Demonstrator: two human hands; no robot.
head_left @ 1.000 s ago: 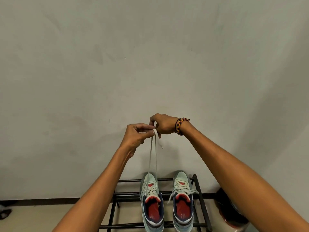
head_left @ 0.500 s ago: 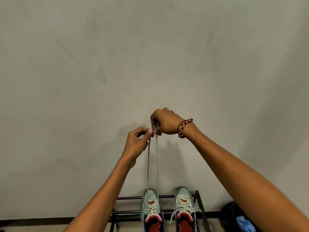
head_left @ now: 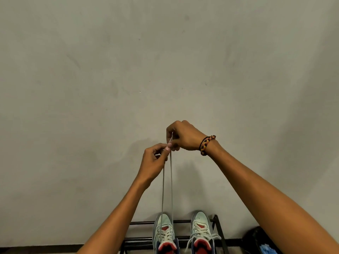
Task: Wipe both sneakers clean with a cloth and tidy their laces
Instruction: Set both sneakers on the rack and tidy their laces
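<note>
Below the hands, two pale sneakers with red tongues sit side by side on a black rack (head_left: 219, 228), heels cut off by the frame edge. The left sneaker (head_left: 164, 229) sends two laces (head_left: 171, 180) straight up; the right sneaker (head_left: 200, 227) has loose laces. Left hand (head_left: 153, 162) and right hand (head_left: 185, 137), fingertips touching, each pinch the lace ends. A dark object (head_left: 256, 239) at lower right is hard to make out.

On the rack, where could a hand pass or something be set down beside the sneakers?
The bars of the rack lie bare left of the left sneaker; a narrow gap separates it from the right sneaker. Crowded: the right sneaker sits near the rack's right end, and taut laces rise to both hands.
</note>
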